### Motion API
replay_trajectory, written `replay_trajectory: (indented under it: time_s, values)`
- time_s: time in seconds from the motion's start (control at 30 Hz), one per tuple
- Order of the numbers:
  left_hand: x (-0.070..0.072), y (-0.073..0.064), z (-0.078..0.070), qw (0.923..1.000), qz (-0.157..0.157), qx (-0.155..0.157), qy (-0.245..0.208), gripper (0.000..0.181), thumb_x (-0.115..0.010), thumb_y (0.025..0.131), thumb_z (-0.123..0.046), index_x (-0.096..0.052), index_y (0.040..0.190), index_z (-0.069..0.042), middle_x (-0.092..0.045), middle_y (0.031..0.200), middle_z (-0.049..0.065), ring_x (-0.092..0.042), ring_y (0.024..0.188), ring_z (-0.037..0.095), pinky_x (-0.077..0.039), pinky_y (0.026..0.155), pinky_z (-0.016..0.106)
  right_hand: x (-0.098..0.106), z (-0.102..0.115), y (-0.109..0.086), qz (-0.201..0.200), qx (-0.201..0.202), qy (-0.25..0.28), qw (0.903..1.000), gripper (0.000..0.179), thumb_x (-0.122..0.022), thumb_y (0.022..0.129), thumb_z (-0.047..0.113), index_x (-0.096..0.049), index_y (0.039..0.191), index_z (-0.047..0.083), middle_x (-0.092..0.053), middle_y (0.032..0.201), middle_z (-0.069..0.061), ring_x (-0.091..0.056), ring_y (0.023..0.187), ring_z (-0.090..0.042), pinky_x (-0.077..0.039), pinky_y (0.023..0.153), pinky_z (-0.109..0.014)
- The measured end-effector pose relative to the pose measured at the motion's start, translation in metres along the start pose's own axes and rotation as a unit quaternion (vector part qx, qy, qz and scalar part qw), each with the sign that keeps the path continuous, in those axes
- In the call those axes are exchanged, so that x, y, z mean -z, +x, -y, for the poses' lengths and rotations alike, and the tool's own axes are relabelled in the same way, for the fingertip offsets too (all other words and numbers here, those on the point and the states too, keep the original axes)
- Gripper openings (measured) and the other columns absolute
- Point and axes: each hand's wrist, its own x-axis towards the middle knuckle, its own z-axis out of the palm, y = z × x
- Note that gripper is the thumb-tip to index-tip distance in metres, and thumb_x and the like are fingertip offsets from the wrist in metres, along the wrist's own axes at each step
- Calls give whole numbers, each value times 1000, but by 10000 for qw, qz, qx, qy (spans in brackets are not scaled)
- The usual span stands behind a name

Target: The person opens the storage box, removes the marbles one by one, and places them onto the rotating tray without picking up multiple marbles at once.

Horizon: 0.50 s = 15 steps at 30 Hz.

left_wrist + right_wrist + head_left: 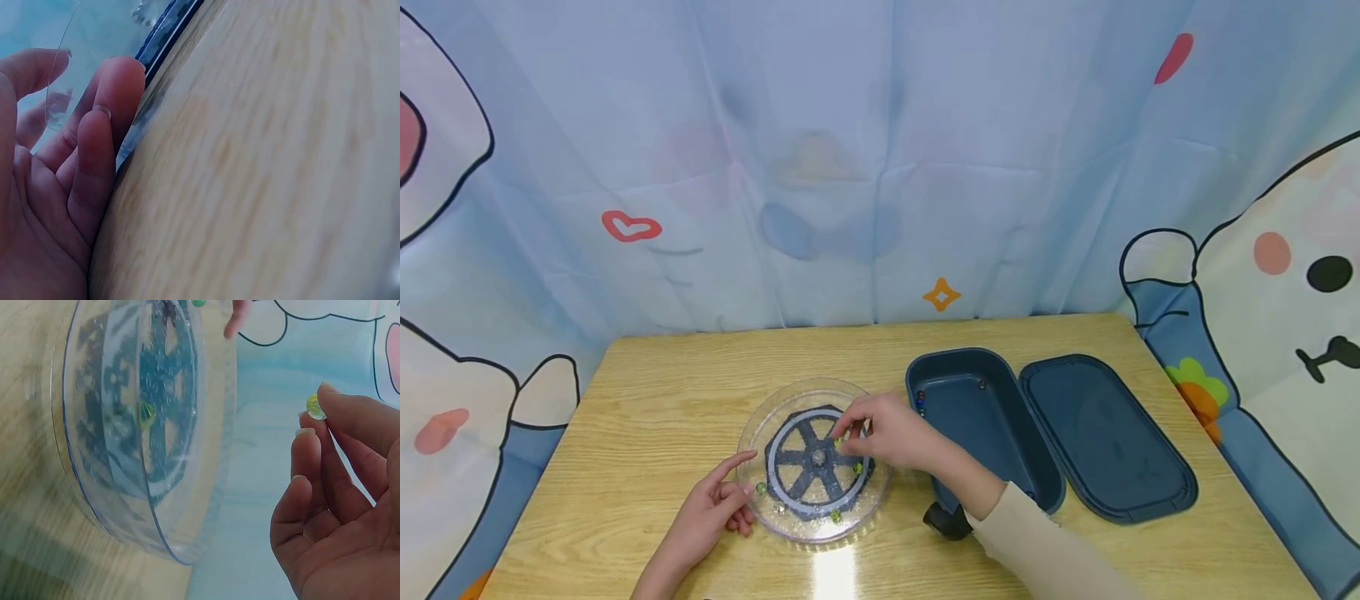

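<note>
My right hand (891, 432) pinches a yellow-green glass marble (315, 407) between thumb and fingertips, above a clear round bowl (790, 533). Under or within the bowl's see-through base shows a dark spoked, wheel-like shape (790, 457). Several greenish marbles lie in the bowl, among them one marble (836, 517) near its front and another marble (762, 488) at its left. At the bowl's left side my left hand (703, 512) holds the rim, one finger reaching over it and the others curled outside. In the left wrist view, fingers (119, 87) lie against the clear wall.
Right of the bowl stands a dark blue box (977, 417) holding a few small marbles (921, 400) at its left wall. Its flat lid (1108, 442) lies beside it. A black object (947, 522) is at the right wrist. Behind the wooden table (700, 375) hangs a printed curtain (820, 167).
</note>
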Motion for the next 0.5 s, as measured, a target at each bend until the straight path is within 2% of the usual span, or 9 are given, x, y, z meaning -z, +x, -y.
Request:
replay_trajectory:
  time_s: [0.5]
  values:
    - [-1, -1, -2, 10000, -24, -38, 31, 56, -59, 101, -13, -36, 152, -5, -65, 75, 19, -65, 59, 22, -59, 58, 37, -3, -3, -1, 154, 5, -35, 9999, 12, -75, 91, 17, -76, 103, 18, -63, 91, 12, -59, 80, -8, -50, 65, -29]
